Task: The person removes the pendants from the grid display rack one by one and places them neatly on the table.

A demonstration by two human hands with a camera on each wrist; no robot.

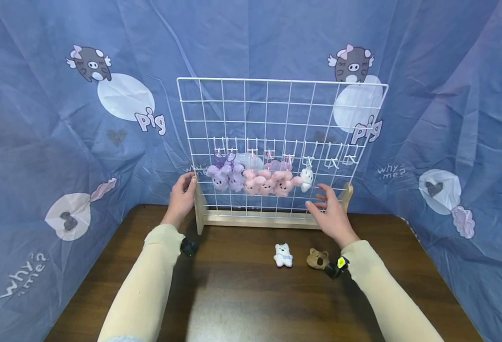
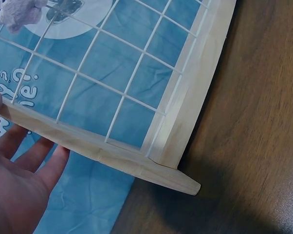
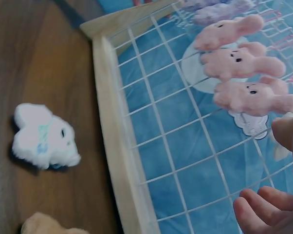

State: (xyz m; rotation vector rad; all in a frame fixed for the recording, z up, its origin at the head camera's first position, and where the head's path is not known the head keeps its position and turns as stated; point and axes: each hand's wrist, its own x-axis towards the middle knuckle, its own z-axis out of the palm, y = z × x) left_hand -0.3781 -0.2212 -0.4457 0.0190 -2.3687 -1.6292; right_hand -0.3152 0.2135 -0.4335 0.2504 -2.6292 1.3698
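Observation:
A white wire grid rack point(image 1: 268, 80) stands upright in a wooden base point(image 1: 259, 220). My left hand point(image 1: 181, 198) grips its left wooden side post point(image 2: 83, 144), thumb on the near side and fingers behind. Two purple plush keychains point(image 1: 219, 178), three pink ones point(image 1: 266, 183) and a white one point(image 1: 306, 179) hang from hooks on the grid. Just right of the white keychain, my right hand point(image 1: 333, 218) is raised before the grid with loosely bent fingers point(image 3: 258, 212), holding nothing.
On the brown table point(image 1: 234, 294) lie a white plush bear point(image 1: 283, 255) with a light blue scarf and a brown plush point(image 1: 317, 259) near my right wrist. More white hooks point(image 1: 331, 163) are at the grid's right end. A blue printed cloth point(image 1: 251, 38) surrounds the table.

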